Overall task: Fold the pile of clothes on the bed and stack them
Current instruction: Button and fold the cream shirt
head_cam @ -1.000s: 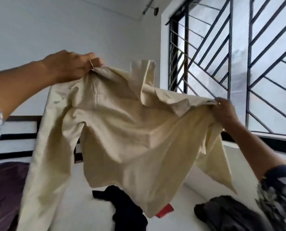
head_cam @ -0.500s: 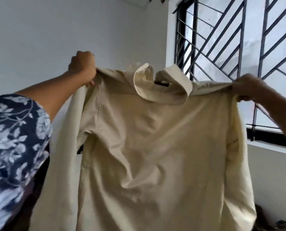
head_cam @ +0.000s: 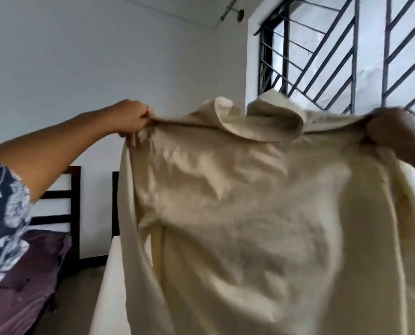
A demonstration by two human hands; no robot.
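A cream collared shirt point(head_cam: 250, 213) hangs spread out in the air in front of me, collar up, body and sleeves drooping below the frame. My left hand point(head_cam: 131, 119) pinches its left shoulder. At the far right, my right hand point(head_cam: 392, 129) grips the other shoulder. The shirt is blurred and covers the bed and the rest of the clothes pile.
The white mattress edge point(head_cam: 107, 281) shows below the shirt at left. Beside it stands a second bed with a purple cover point(head_cam: 27, 286) and a dark slatted headboard point(head_cam: 56, 197). A barred window point(head_cam: 334, 56) fills the upper right, with a white wall behind.
Both hands have lowered the shirt slightly and stretched it wider; my view has turned left, so the second bed and the mattress edge now show.
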